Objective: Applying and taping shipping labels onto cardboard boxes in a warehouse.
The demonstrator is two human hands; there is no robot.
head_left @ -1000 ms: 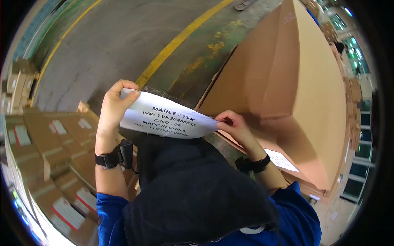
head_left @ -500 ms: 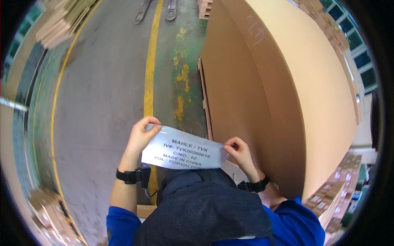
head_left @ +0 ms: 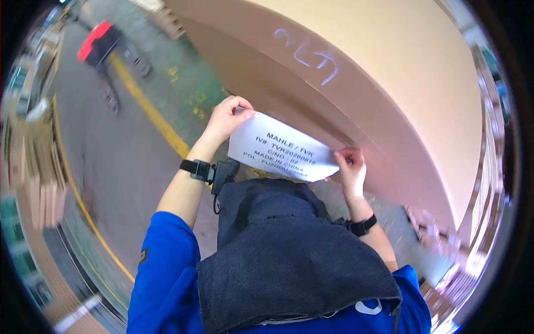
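A white printed label sheet [head_left: 278, 147] is stretched between my two hands, its printed side facing up toward me. My left hand [head_left: 229, 116] pinches its upper left corner between thumb and fingers. At the sheet's right end, my right hand [head_left: 350, 166] pinches the upper corner. Just beyond the sheet stands a very large brown cardboard box [head_left: 317, 106], with chalk-like marks on its side near the top edge. The sheet is close to the box wall; whether they touch I cannot tell.
A red and black pallet truck [head_left: 103, 44] stands at the far left, beside a yellow floor line [head_left: 147, 106]. Stacked boards [head_left: 41, 145] lie along the left edge. A wooden pallet [head_left: 164, 19] shows at the top, and blurred cartons [head_left: 434, 234] are at the right.
My view has turned right, toward the box. Both hands have lifted the label sheet up and away from my body, nearer the box wall. More of the pallet truck shows.
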